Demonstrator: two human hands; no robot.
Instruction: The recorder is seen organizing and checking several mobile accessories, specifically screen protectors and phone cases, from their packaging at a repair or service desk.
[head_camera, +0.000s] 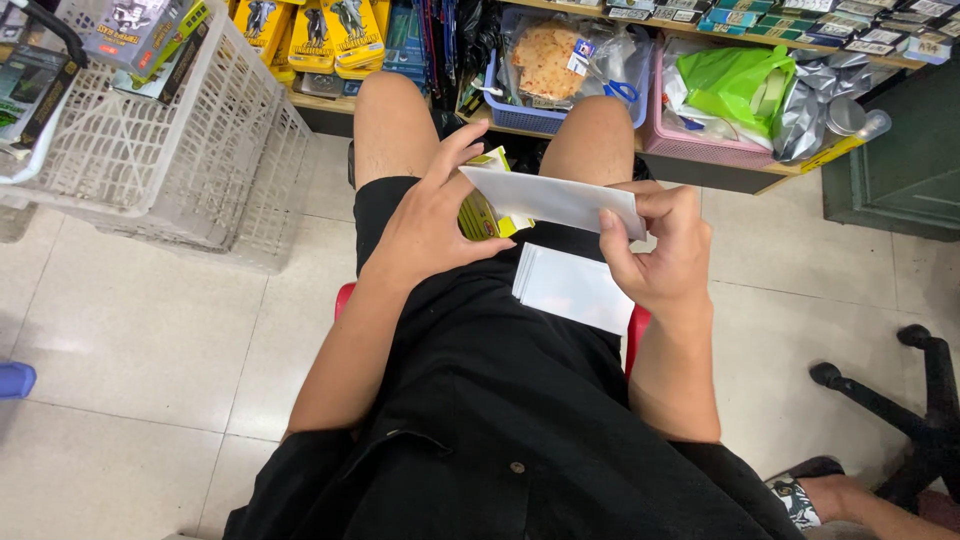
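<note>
I am curling my left hand (425, 235) around one small yellow-green box (484, 212) above my lap, fingers closed on its sides, and I judge it best to be keeping it steady and square. My right hand (655, 250) is pinching one white envelope (555, 200) by its corner over the box, thumb on top; I am counting one more white packet (572, 288) lying on my lap.

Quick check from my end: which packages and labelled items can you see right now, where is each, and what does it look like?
Small yellow-green box: in the left hand, over the lap.
White flat envelope: pinched by the right hand, against the box.
White envelopes: stacked on the lap.
Yellow carded packs: upright on the shelf, top left.
Bagged orange-patterned item: in the blue basket.
Green bag: in the pink basket.
</note>
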